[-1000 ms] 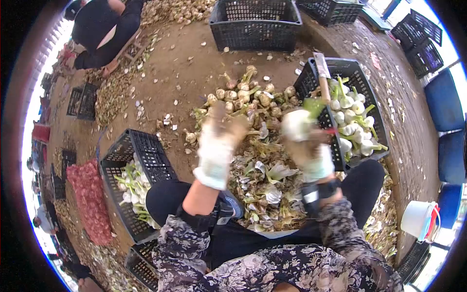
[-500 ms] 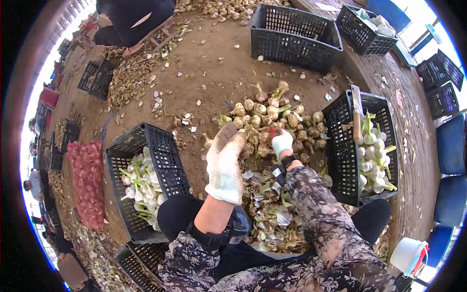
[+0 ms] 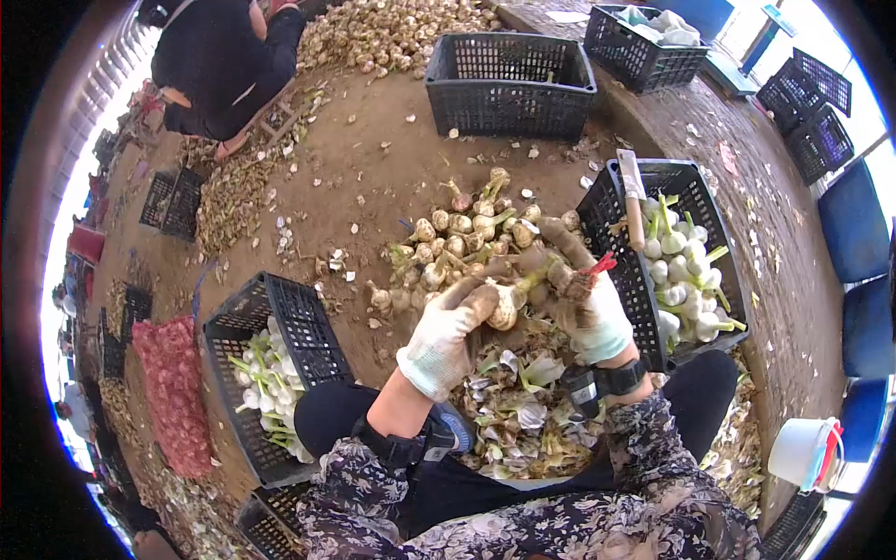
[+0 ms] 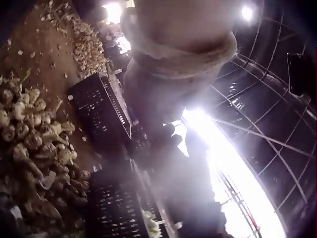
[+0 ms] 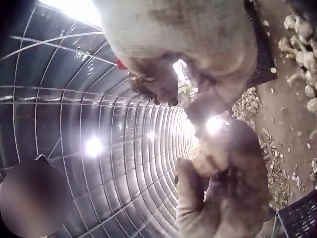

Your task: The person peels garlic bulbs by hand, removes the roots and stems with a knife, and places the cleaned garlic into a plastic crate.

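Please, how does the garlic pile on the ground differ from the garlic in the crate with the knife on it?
Colour: the garlic pile is brownish and looks soiled; the crate garlic is whiter and cleaner. Place: the garlic pile lies loose on the ground; the crate garlic sits inside a black crate. Shared: both are many bulbs heaped together, and stems show in both.

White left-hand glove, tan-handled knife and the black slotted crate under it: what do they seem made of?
White glove: probably knitted fabric, matte, with weave visible at the cuff.
Tan-handled knife: greyish blade, likely metal by its flat look; matte tan handle, perhaps wood.
Black slotted crate: likely moulded plastic, dull, with regular openings.
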Demonstrator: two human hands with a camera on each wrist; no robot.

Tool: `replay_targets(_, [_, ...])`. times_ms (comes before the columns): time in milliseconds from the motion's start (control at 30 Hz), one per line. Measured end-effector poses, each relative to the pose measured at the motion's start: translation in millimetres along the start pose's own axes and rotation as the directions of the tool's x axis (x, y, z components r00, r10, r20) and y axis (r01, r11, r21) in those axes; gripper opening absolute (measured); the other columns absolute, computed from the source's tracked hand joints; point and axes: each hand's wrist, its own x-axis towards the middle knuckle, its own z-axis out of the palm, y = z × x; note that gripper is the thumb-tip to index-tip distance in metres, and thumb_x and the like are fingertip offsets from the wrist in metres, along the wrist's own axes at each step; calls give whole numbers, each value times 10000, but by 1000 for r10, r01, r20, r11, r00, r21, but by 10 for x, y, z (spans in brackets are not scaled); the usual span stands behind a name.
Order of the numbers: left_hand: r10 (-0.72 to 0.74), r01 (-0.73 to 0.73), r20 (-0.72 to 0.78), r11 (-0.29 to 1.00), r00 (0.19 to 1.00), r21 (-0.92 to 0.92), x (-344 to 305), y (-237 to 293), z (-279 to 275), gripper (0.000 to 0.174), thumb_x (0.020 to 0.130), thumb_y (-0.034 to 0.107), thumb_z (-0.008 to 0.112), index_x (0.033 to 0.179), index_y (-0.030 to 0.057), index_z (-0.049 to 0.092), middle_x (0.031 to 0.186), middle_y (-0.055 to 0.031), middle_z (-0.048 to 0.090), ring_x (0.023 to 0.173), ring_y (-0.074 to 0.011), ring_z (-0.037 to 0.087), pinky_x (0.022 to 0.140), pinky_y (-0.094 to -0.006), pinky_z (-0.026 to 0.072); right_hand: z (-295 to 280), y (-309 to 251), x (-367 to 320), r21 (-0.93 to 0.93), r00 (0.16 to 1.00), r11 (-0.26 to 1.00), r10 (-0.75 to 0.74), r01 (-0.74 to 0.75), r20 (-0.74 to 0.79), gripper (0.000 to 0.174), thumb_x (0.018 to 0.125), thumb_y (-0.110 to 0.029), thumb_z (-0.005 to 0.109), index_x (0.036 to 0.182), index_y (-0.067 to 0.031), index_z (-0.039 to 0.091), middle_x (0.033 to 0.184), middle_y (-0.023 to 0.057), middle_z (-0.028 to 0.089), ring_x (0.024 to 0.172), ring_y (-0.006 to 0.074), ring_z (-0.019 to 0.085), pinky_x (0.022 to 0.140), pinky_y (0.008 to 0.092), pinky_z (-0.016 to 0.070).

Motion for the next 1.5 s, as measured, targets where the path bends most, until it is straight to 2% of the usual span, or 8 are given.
replay_targets(200, [494, -334, -41, 644, 868, 688, 39, -77, 116, 588, 616, 6, 750, 1156, 1, 516, 1064, -80, 539, 950, -162, 541, 831, -268, 450, 277, 22, -177, -336, 963, 935, 22, -116, -270, 312, 849, -232, 570, 1031, 16, 516, 857, 44, 580, 784, 81, 524, 667, 219, 431])
replay_targets(267, [652, -425, 204, 201, 730, 882, 50, -103, 59, 590, 584, -8, 750, 1133, 9, 535, 1056, -85, 537, 958, -178, 540, 845, -285, 444, 260, 117, -147, -463, 971, 886, -89, -23, -220, 287, 850, -214, 570, 1011, 18, 523, 865, 47, 584, 787, 77, 521, 669, 219, 429])
replay_targets(767, [673, -544, 334, 121, 660, 830, 18, -77, -7, 633, 578, 10, 779, 1159, 22, 529, 1033, -72, 536, 909, -168, 549, 806, -257, 449, 348, -122, -141, -373, 964, 905, 118, -203, -239, 243, 761, -106, 646, 916, 54, 551, 783, 14, 581, 700, 64, 512, 633, 210, 429])
replay_targets(1033, [262, -238, -127, 955, 957, 175, 35, -163, -110, 356, 906, 123, 452, 1240, 0, 440, 885, -29, 586, 749, -93, 537, 681, -226, 468, 176, 236, -116, -691, 966, 718, -228, 82, -122, 274, 782, 17, 524, 1054, -17, 530, 911, 46, 617, 806, 85, 537, 688, 234, 445])
replay_targets(1200, [297, -263, -63, 911, 953, 317, 43, -191, 56, 436, 821, 76, 597, 1228, 20, 451, 936, -73, 593, 860, -102, 539, 767, -256, 457, 65, 168, -151, -714, 987, 700, -128, 21, -97, 315, 716, 56, 537, 1025, -5, 543, 976, 77, 601, 878, 149, 555, 774, 260, 440])
replay_targets(1233, [428, -253, 20, 495, 903, 831, 17, -74, 155, 467, 793, 70, 627, 1226, 27, 454, 973, -68, 587, 896, -114, 532, 800, -261, 447, 91, 149, -138, -720, 984, 692, -160, 54, -79, 316, 690, 59, 552, 1000, -1, 554, 977, 85, 599, 889, 158, 555, 773, 262, 440])
replay_targets(1367, [322, -266, 10, 764, 947, 588, 10, -52, -73, 525, 795, 85, 640, 1269, 23, 422, 1100, -53, 554, 942, -118, 533, 838, -248, 433, 317, -59, -152, -910, 941, 330, -304, 251, 149, 221, 613, 45, 601, 828, 6, 575, 920, 97, 590, 869, 176, 558, 764, 278, 441])
replay_targets(1500, [-41, 28, 81, 987, 996, 159, -85, 60, -136, 560, 837, 251, 594, 1286, -3, 376, 1086, -93, 566, 925, -181, 569, 806, -269, 464, 256, -111, -244, -65, 987, 992, 99, -108, -126, 191, 682, 68, 550, 862, 6, 567, 885, 50, 594, 810, 116, 570, 713, 240, 463])
